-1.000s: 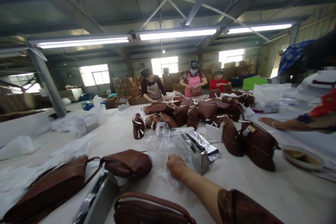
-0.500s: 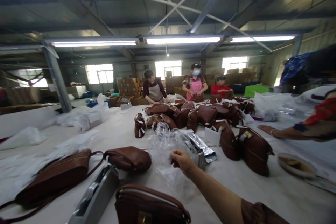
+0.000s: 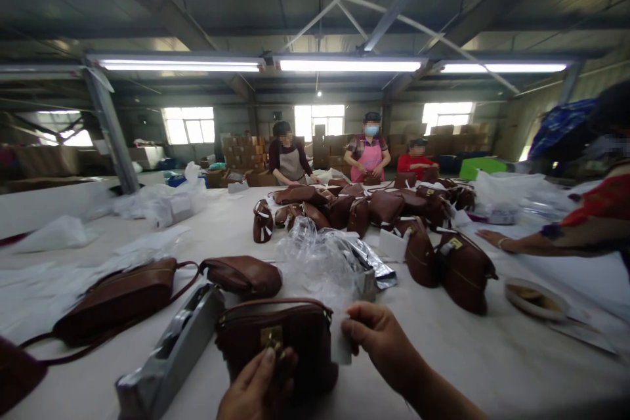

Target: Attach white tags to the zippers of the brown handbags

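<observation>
In the head view, the brown handbag stands upright on the white counter, directly before the person. The left hand is at its front, thumb and fingers of that grip clamped on the gold clasp. Just beside the bag's right end, the right hand has its grip pinched, thumb against forefinger, on a pale translucent slip. A grey tape dispenser lies left of the bag, and crumpled clear plastic sits behind it, near more brown handbags.
</observation>
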`<state>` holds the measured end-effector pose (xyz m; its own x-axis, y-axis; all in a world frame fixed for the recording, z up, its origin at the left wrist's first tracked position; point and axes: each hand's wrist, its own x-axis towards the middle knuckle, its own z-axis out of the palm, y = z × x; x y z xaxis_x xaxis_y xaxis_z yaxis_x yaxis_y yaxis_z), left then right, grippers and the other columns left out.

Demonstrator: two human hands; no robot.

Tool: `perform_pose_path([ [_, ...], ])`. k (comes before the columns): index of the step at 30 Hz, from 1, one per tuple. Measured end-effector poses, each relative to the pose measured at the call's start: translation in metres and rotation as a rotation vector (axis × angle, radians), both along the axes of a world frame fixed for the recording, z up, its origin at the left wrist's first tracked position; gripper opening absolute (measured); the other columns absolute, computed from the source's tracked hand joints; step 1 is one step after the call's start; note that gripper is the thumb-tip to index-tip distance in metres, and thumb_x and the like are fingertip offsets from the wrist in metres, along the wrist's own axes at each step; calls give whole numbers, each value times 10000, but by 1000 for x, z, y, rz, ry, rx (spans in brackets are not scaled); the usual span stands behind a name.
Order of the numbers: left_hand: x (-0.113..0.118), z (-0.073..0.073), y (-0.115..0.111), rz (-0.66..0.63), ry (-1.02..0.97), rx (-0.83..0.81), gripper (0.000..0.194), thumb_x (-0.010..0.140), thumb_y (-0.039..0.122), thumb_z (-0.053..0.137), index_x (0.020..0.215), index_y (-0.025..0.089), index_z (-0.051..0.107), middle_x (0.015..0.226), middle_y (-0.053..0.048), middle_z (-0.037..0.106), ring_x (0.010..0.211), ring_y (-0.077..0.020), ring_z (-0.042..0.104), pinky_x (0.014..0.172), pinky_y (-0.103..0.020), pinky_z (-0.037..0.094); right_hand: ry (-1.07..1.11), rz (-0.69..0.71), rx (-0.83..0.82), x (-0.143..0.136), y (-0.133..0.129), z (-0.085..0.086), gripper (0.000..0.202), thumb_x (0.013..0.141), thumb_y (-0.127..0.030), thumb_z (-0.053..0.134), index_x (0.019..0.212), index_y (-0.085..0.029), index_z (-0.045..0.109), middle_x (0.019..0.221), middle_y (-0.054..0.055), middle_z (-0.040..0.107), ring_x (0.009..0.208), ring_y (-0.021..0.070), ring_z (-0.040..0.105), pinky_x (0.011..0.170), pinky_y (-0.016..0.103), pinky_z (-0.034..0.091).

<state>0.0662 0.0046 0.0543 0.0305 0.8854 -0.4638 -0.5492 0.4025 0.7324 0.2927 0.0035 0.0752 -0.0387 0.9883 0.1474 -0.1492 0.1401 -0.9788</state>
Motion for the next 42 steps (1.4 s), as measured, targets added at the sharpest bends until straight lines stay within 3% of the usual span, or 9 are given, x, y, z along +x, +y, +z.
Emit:
perform_pose_path([
  [2, 8, 4, -2, 26, 22, 59, 225, 768, 168, 728, 978, 137, 650, 980, -152, 772, 915, -261, 741, 736, -312, 576, -95, 60, -7, -11, -15, 1, 291, 804, -408, 722, 788, -118, 707, 625, 19, 612, 565, 110, 519, 547, 223, 408],
  [5, 14, 9, -3, -116, 76, 56, 253, 790, 241, 713, 999, 108, 665, 1037, -180, 754, 906, -251, 734, 733, -307, 555, -188, 98, -33, -31, -26, -6, 266, 815, -380, 677, 785, -119, 718, 622, 21, 616, 567, 118, 525, 551, 226, 420],
  [8, 13, 13, 1, -245, 159, 55, 320, 763, 340, 729, 969, 98, 687, 1064, -188, 744, 821, -228, 729, 684, -295, 527, -239, 83, -82, -49, -25, -19, 227, 781, -345, 659, 756, -129, 722, 601, 17, 617, 545, 126, 531, 529, 227, 424],
  [13, 8, 13, 8, -271, 256, 71, 367, 752, 393, 717, 990, 116, 689, 1005, -161, 758, 731, -193, 711, 664, -291, 513, -252, 38, -155, -60, -14, -35, 175, 722, -305, 649, 708, -148, 725, 587, 13, 627, 521, 133, 540, 502, 224, 428],
  [25, 10, -8, 21, -250, 166, 169, 453, 696, 456, 766, 979, 106, 714, 748, -99, 740, 638, -212, 700, 610, -309, 537, -250, 68, -107, -63, 11, -40, 248, 746, -325, 609, 760, -132, 763, 571, 19, 625, 493, 119, 501, 499, 231, 397],
  [33, 11, -13, 24, -200, 169, 192, 471, 645, 474, 807, 946, 117, 742, 731, -69, 723, 657, -190, 677, 676, -318, 551, -285, 50, -59, -61, 17, -36, 279, 786, -412, 645, 798, -165, 774, 698, 41, 689, 625, 166, 572, 578, 248, 449],
  [42, 16, -25, 13, -114, 290, 264, 582, 609, 546, 809, 985, 106, 754, 775, -97, 758, 715, -228, 696, 701, -310, 559, -299, 28, -57, -60, 21, -43, 241, 778, -380, 649, 754, -161, 748, 660, 32, 672, 607, 162, 562, 585, 253, 453],
])
